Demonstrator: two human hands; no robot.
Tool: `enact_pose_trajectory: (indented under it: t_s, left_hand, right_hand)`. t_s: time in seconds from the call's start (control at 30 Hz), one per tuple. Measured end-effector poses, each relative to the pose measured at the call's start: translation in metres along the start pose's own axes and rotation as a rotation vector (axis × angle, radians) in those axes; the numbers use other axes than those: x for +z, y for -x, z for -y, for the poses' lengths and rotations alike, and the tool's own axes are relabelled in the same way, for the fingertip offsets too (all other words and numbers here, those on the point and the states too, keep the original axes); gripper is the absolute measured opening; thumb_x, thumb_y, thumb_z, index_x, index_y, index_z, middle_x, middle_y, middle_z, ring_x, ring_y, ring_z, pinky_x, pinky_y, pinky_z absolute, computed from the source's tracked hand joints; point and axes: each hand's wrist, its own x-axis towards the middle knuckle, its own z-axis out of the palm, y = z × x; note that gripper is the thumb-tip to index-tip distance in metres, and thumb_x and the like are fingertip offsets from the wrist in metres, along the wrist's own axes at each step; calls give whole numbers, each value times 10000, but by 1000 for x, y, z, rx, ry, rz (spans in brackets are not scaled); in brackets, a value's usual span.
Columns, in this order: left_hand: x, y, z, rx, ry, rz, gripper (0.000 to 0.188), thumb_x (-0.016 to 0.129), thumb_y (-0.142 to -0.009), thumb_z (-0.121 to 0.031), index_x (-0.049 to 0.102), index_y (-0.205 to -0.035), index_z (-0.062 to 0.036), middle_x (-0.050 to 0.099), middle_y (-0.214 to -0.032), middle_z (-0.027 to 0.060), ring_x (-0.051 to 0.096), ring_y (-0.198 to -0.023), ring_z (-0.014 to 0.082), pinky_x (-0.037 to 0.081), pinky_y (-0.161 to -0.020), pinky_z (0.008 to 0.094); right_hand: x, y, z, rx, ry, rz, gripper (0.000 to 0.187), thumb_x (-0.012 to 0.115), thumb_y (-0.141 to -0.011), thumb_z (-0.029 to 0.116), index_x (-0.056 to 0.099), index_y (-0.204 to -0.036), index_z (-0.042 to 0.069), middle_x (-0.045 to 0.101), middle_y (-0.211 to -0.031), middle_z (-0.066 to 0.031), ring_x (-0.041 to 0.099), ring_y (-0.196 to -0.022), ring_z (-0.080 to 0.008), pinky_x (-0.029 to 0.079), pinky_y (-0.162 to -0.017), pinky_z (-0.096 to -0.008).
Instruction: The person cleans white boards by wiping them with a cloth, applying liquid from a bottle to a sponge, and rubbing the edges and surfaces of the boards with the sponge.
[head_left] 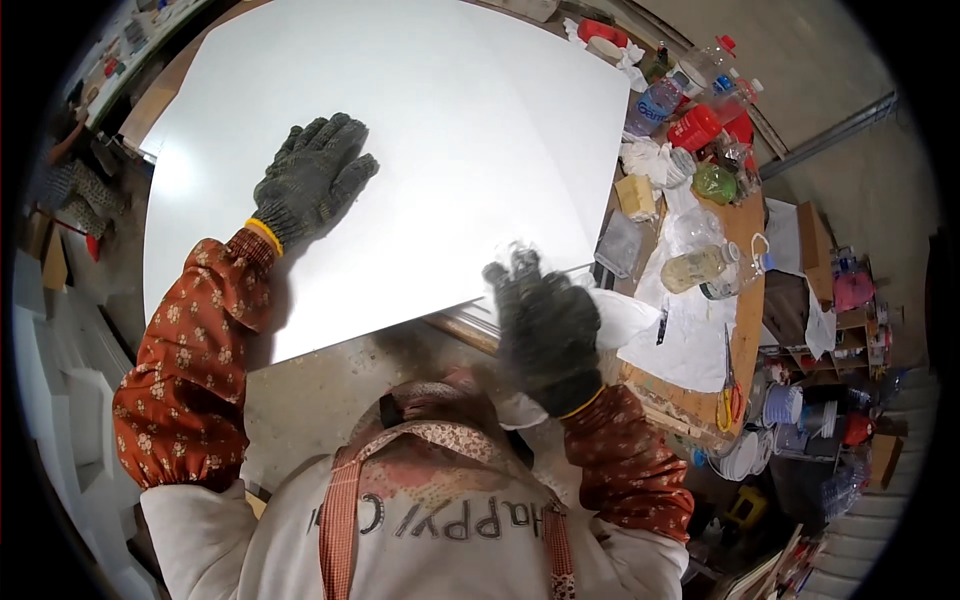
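A large, glossy white panel [430, 180] lies flat in front of me, its near edge running at a slant towards my body. My left hand [315, 175], in a dark grey-green knit glove with a yellow cuff, rests open and flat on the panel's left part. My right hand [545, 330], gloved the same way, is over the panel's near right edge with its fingers bent. Something pale and blurred shows at its fingertips, too smeared to name. Just right of that hand a white cloth or paper [625, 315] hangs over the edge of the workbench.
A wooden workbench [750, 290] on the right carries plastic bottles [698, 268], a red container [695, 128], a clear plastic tub [618, 245], a yellow block [636, 197], crumpled paper and orange-handled scissors [730, 400]. Beyond it stand shelves and buckets [783, 403]. Another person [80, 185] is at far left.
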Motion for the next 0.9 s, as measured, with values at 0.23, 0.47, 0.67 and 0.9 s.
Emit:
enact_pose_trajectory:
  t_s: [0.23, 0.47, 0.67, 0.9]
  left_hand:
    - [-24, 0, -11, -44, 86, 84, 503, 462, -963, -408, 514, -1320, -58, 479, -1383, 167, 416, -1307, 326, 323, -1100, 442]
    - [-9, -1, -2, -12, -1, -109, 485, 514, -944, -416, 554, -1268, -57, 536, -1324, 165, 496, -1234, 332, 389, -1056, 434]
    - [4, 21, 54, 433, 151, -336, 397, 546, -910, -379, 592, -1136, -56, 616, -1081, 122, 593, -1004, 291, 474, -912, 425]
    - [-35, 187, 196, -224, 1147, -194, 372, 558, -952, -276, 564, -1255, -60, 600, -1247, 87, 569, -1139, 181, 452, -1000, 338]
  right_hand:
    - [-2, -6, 1, 87, 264, 258, 325, 501, -960, 295, 582, -1082, 5, 645, -863, -143, 582, -614, -191, 468, -494, -340]
    - [-1, 2, -64, 45, 204, 9, 266, 574, -894, 256, 598, -1074, 62, 576, -720, -98, 578, -605, -240, 458, -540, -398]
    - [1, 15, -114, 460, -97, 292, 421, 615, -832, 223, 566, -1231, 96, 647, -1106, -97, 609, -1011, -279, 485, -772, -437]
    - [-47, -20, -75, -55, -185, -135, 567, 659, -810, 253, 504, -1337, 111, 621, -1187, -139, 612, -1044, -283, 497, -829, -401]
